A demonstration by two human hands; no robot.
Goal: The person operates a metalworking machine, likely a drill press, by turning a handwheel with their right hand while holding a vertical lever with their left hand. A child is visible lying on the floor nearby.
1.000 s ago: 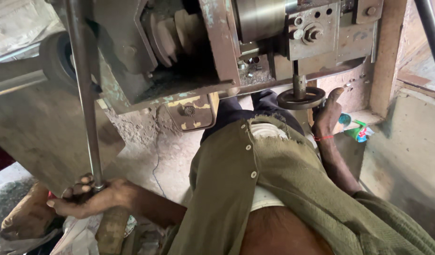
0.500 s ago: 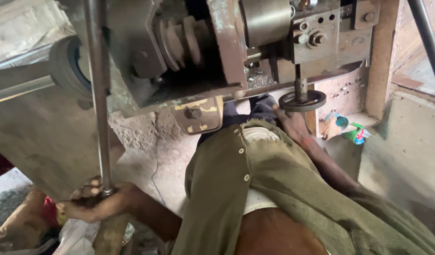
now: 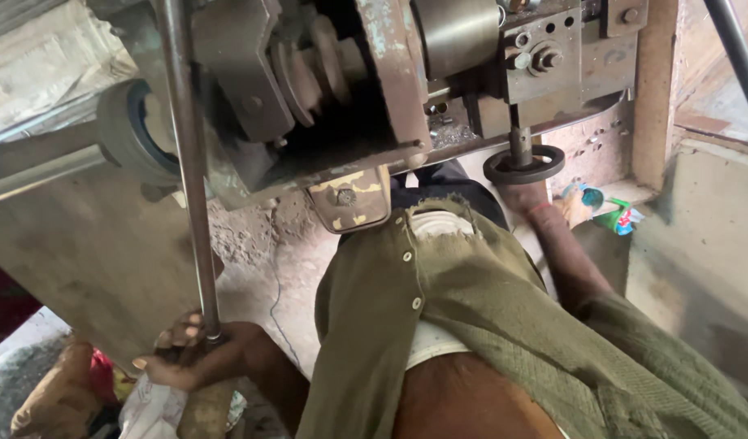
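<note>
My left hand (image 3: 191, 358) is closed around the bottom end of a long upright steel rod (image 3: 187, 162) at the lower left. My right arm stretches forward on the right, with a red thread at the wrist. My right hand (image 3: 526, 195) reaches up under a small round black handwheel (image 3: 524, 165) that hangs on a short shaft below the worn metal machine (image 3: 366, 89). The wheel hides its fingers. My olive button shirt (image 3: 471, 309) fills the lower middle.
A grooved pulley (image 3: 309, 65) and a rubber-rimmed wheel (image 3: 126, 134) sit on the machine. A bolted yellowish plate (image 3: 349, 199) hangs under it. Coloured packets (image 3: 605, 210) lie on a ledge by the concrete wall (image 3: 699, 268). Cloth and a sack (image 3: 57, 398) lie at the lower left.
My right hand has moved from beside the handwheel to under it, where its fingers are hidden. My left hand stays gripped on the rod. The view has shifted slightly.
</note>
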